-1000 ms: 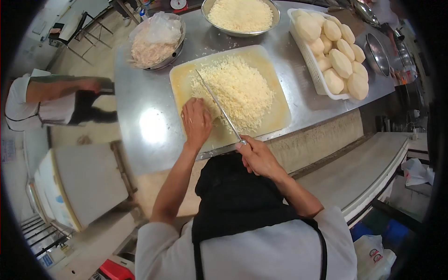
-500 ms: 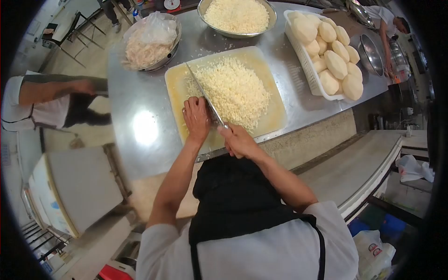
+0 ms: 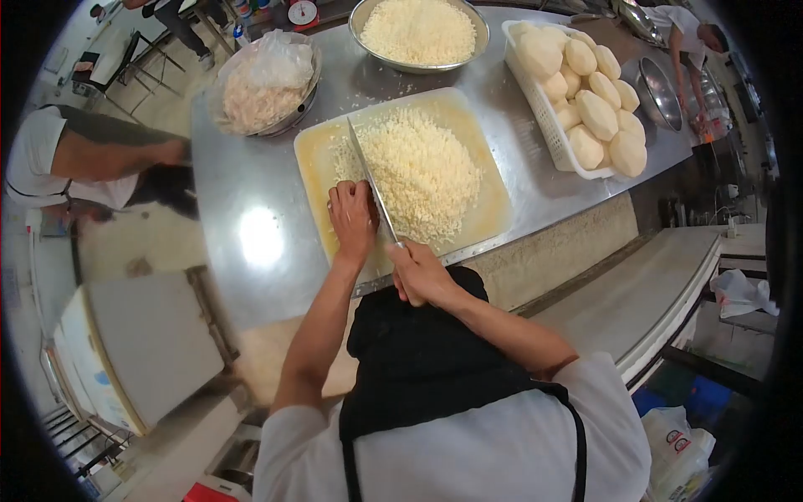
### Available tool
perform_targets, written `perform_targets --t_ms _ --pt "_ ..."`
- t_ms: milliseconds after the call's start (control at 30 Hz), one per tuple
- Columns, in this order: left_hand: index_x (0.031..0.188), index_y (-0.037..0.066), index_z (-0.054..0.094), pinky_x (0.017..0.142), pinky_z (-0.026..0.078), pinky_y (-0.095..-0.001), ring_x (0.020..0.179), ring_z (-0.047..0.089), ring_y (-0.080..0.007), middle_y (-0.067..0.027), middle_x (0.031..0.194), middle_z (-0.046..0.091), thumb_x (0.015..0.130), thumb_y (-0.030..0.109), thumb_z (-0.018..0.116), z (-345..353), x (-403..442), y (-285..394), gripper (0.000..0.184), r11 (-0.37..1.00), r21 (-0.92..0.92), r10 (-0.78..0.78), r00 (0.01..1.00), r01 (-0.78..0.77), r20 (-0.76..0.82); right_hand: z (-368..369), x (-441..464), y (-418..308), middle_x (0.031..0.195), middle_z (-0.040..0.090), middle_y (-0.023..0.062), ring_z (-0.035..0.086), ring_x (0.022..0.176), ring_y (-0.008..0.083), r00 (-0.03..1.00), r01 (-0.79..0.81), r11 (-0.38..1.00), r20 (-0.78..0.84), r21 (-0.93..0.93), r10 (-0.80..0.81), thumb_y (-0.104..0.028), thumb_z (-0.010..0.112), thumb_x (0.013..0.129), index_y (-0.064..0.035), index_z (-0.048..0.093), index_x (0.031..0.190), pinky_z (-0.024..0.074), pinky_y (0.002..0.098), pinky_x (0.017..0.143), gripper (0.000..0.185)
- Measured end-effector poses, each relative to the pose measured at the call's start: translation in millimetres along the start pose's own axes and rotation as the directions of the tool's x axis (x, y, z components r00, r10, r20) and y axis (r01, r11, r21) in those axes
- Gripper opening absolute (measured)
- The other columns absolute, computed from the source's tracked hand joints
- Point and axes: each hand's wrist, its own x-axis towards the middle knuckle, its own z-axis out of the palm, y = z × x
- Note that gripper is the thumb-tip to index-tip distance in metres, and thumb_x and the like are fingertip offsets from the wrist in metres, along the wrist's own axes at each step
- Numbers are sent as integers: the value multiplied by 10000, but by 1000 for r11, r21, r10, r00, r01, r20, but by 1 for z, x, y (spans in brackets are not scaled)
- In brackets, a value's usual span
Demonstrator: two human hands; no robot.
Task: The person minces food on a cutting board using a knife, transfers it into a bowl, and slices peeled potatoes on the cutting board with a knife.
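My right hand (image 3: 422,274) is wrapped round the handle of a long knife (image 3: 373,180), whose blade points away from me along the left side of a heap of chopped pale yellow pieces (image 3: 427,171). The heap lies on a yellowish cutting board (image 3: 491,180). Left of the blade, my left hand (image 3: 352,219) rests on the board, fingers bent and pressed together near the knife; whatever is beneath them is hidden.
On the metal table (image 3: 238,184) stand a bowl of chopped pieces (image 3: 418,32), a bowl with a plastic bag (image 3: 268,79) and a white basket (image 3: 535,105) of peeled, rounded vegetables. One person (image 3: 92,159) is at the left, another (image 3: 682,33) at the upper right.
My right hand has moved left and nearer to me, and the knife now lies at a steeper angle, closer to my left hand. The person at the left has shifted.
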Motion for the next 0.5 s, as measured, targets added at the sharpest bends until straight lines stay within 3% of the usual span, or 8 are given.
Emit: perform_targets --t_ms 67,100,200,233,333,367,467,500 --pt "1012 55 610 805 439 -486 978 543 -365 -141 1007 538 793 -35 633 -3 1 0 238 1000 -19 8 1000 -8 -6 -5 22 12 643 584 66 551 448 148 998 68 997 12 -31 -68 -419 496 1087 -2 570 1102 425 325 407 424" --pt "1013 53 609 807 440 -488 978 544 -366 -143 1012 541 807 -30 629 -4 -4 -1 223 1000 -27 1 1000 -1 6 -8 19 0 641 574 62 554 458 145 998 -68 997 -12 -45 68 -415 495 1088 22 570 1269 431 318 415 479" --pt "1020 45 612 819 445 -492 983 547 -368 -149 1031 552 853 -8 616 -2 0 -3 175 999 -36 -4 999 5 33 -2 -4 -10 645 569 60 559 468 147 995 -100 995 3 6 100 -422 491 1089 25 563 1280 433 315 422 492" --pt "1025 41 616 827 448 -492 988 549 -370 -153 1040 558 870 3 612 -5 -2 0 159 1000 -25 -17 999 18 49 4 -4 -2 650 577 59 554 466 149 999 -47 997 -15 69 48 -416 497 1088 9 579 1113 434 316 426 433" --pt "1072 27 640 861 454 -501 1006 554 -383 -163 1065 576 926 41 593 -6 3 -3 154 992 -127 2 1000 -3 -8 1 13 -2 641 561 50 543 460 144 999 7 1000 -35 28 -6 -404 505 1087 -14 569 999 434 314 426 405" --pt "1093 22 650 874 457 -506 1013 556 -389 -165 1073 581 945 55 587 -8 1 -7 164 984 -177 13 999 -19 -35 -5 11 -5 640 558 50 541 459 144 999 -25 999 -21 -39 24 -405 509 1085 -13 573 998 430 314 422 407" --pt "1178 9 660 911 455 -516 1032 557 -403 -170 1087 597 980 91 573 -9 6 -6 231 968 -141 -229 958 206 -175 -29 -2 -36 632 546 51 535 455 145 999 -48 977 -17 -206 45 -413 520 1078 -14 583 997 417 316 406 412" --pt "1199 10 657 910 456 -517 1031 560 -404 -171 1090 601 986 99 570 -8 4 -8 247 977 -104 -198 975 188 -99 -31 -1 -33 626 541 52 535 455 145 1000 -26 971 -21 -239 22 -419 522 1076 -18 583 997 411 318 400 413"
